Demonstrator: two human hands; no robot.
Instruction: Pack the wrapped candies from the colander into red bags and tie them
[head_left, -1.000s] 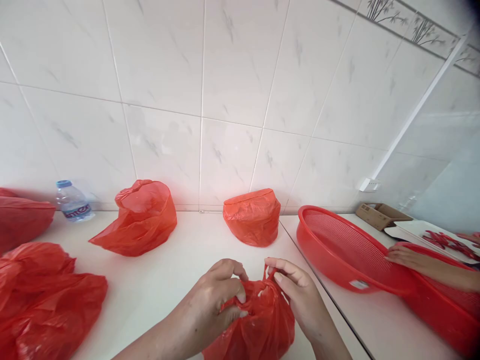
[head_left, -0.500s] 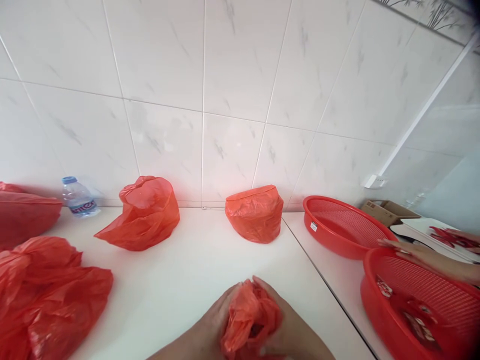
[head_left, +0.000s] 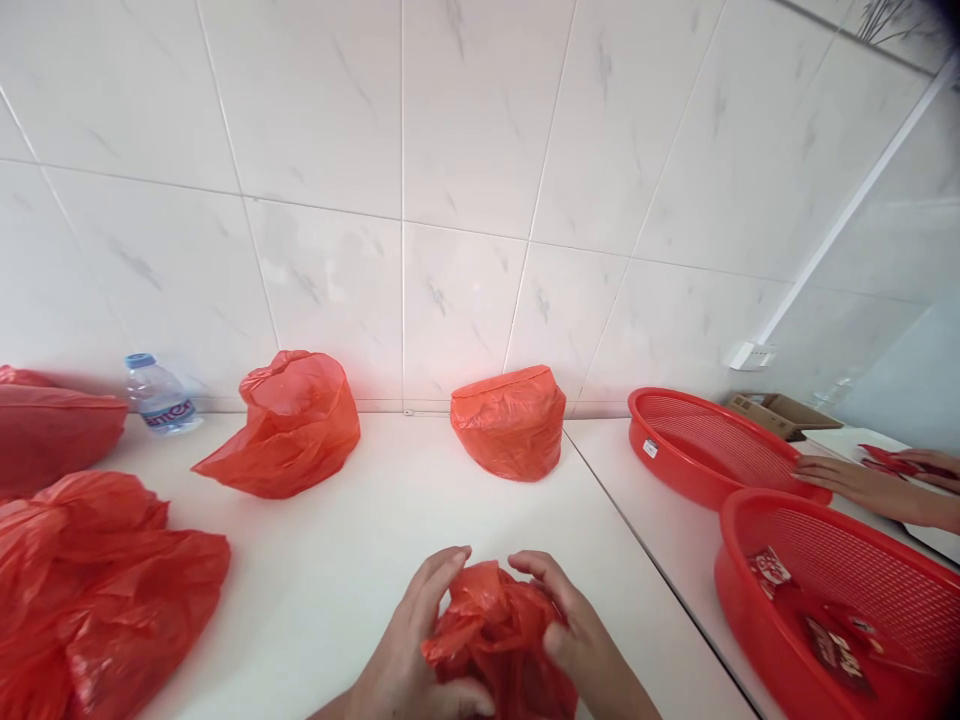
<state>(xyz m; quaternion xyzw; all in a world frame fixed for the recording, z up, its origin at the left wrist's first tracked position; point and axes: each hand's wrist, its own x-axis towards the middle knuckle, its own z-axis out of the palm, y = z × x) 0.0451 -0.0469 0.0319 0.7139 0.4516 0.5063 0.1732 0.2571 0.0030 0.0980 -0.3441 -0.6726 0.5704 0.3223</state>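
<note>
- Firstly, the wall [head_left: 315,110] of white tiles fills the upper part of the frame, and the white table [head_left: 337,600] lies below it.
- At the right are two red baskets: the near basket [head_left: 735,610] in the lower right corner, and the far basket [head_left: 675,475] above it, where a hand of another person [head_left: 836,480] rests at the rim.
- Toward the left, a big bag [head_left: 135,610] of red plastic occupies the lower corner; an upright bag [head_left: 296,430] and a rounded bag [head_left: 514,430] are near the wall.
- At the bottom centre is the bunched bag [head_left: 495,620], between the person's two hands. In my judgement, the step in hand is shaping this bag; the next move calls for gentle, even pressure from both sides. It looks thin, shiny, wrinkled and partly see-through, with loose folds on top. What is inside, I cannot tell.
- The left hand [head_left: 409,640] and the right hand [head_left: 585,640] curve around its sides, with fingers spread, not pinching. How firmly they touch, I cannot tell.
- Lastly come the small things: a bottle [head_left: 161,400] at the left, and packets [head_left: 836,650] inside the near basket.
</note>
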